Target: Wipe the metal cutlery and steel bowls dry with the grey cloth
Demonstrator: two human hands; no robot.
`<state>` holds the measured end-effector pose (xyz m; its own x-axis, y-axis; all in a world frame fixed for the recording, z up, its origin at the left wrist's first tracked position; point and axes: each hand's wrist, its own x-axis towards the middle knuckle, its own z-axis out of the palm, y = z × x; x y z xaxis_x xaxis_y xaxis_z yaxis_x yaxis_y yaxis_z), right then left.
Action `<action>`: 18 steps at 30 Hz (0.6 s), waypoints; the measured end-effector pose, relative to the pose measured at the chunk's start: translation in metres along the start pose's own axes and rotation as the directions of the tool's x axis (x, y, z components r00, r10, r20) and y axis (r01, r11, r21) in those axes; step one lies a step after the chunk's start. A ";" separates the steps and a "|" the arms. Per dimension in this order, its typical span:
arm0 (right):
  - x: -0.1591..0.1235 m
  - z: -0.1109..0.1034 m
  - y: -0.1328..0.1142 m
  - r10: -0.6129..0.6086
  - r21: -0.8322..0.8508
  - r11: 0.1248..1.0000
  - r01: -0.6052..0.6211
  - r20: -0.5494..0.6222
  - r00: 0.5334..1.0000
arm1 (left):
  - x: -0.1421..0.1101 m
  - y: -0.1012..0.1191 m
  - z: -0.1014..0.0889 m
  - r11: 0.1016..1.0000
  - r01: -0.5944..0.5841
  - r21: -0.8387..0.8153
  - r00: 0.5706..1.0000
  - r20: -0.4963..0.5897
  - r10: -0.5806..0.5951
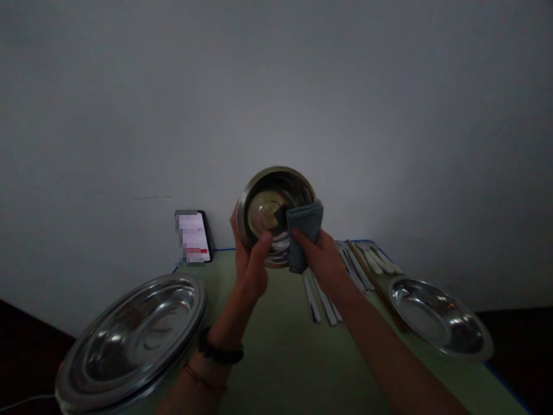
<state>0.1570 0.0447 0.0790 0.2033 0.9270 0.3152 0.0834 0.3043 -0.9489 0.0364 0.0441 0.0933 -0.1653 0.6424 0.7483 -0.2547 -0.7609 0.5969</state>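
A shiny metal bowl (pixel 261 210) is held up above the table, tilted so that its inside faces me. My left hand (pixel 253 265) grips its left side, thumb over the rim and fingers behind. In my right hand (pixel 319 256) is a folded grey-blue cloth (pixel 306 222), pinched with the thumb on its near face. The cloth lies against the right part of the bowl's rim. The right hand's other fingers are mostly hidden behind the cloth.
Large metal basins (pixel 125 346) are stacked at the left of the green table (pixel 276 357). A phone (pixel 194 236) leans on the wall behind. Knives (pixel 313 300), chopsticks (pixel 375 282) and white-handled cutlery (pixel 378 259) lie at the right, near an oval metal dish (pixel 440 320).
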 end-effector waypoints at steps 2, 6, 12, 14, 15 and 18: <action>0.008 -0.014 -0.001 -0.037 -0.067 0.997 0.036 -0.011 0.999 | 0.007 0.003 -0.006 0.990 0.113 -0.083 0.991 0.084 -0.106; 0.017 -0.038 -0.010 -0.113 -0.218 0.967 0.130 0.089 0.990 | 0.019 0.020 -0.014 0.959 0.263 -0.105 0.927 0.304 -0.221; 0.013 -0.053 -0.029 -0.222 -0.365 0.883 0.294 0.226 0.948 | 0.023 0.032 -0.022 0.928 0.363 -0.083 0.865 0.400 -0.303; 0.011 -0.049 -0.032 -0.281 -0.372 0.870 0.324 0.167 0.945 | 0.020 0.030 -0.018 0.933 0.344 -0.104 0.885 0.369 -0.285; 0.009 -0.045 -0.032 -0.308 -0.360 0.875 0.325 0.106 0.946 | 0.017 0.029 -0.014 0.942 0.314 -0.119 0.907 0.331 -0.260; 0.003 -0.024 -0.026 -0.289 -0.211 0.943 0.257 -0.137 0.948 | 0.003 0.025 0.002 0.986 0.098 -0.135 0.989 0.121 -0.081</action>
<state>0.1793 0.0342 0.1055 0.3022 0.7605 0.5748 0.3366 0.4790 -0.8107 0.0318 0.0263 0.1112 -0.0274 0.6862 0.7269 -0.3959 -0.6751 0.6225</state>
